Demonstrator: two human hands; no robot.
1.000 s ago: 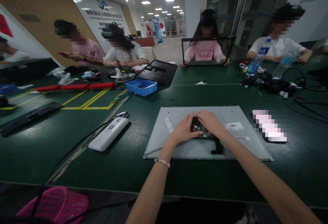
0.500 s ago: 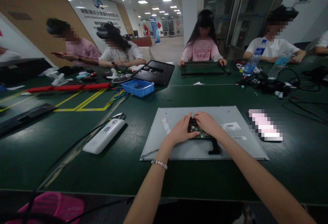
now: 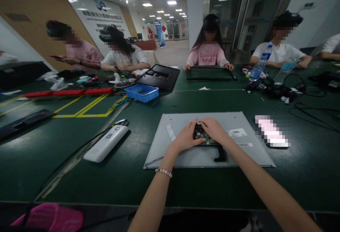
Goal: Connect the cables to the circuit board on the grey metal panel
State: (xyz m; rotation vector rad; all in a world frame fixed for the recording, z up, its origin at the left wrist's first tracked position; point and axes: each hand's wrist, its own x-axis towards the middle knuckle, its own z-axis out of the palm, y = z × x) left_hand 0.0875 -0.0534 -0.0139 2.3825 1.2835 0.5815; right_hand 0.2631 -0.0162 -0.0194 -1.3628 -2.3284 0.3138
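Head view: left hand [image 3: 186,139], right hand [image 3: 215,130], both grips clamped on small green circuit board [image 3: 203,137] at middle of flat grey metal panel [image 3: 239,152] on dark green worktop [image 3: 127,179]. Risk: uneven pull may bend board, scratch panel.

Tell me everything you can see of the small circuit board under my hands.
The circuit board is small and green, dotted with tiny components, and dark at its far left corner. It sits near the middle of the grey metal panel. The left hand grips its left edge and the right hand covers its right half, hiding much of it. A black L-shaped strip runs from under it toward the panel's near edge.
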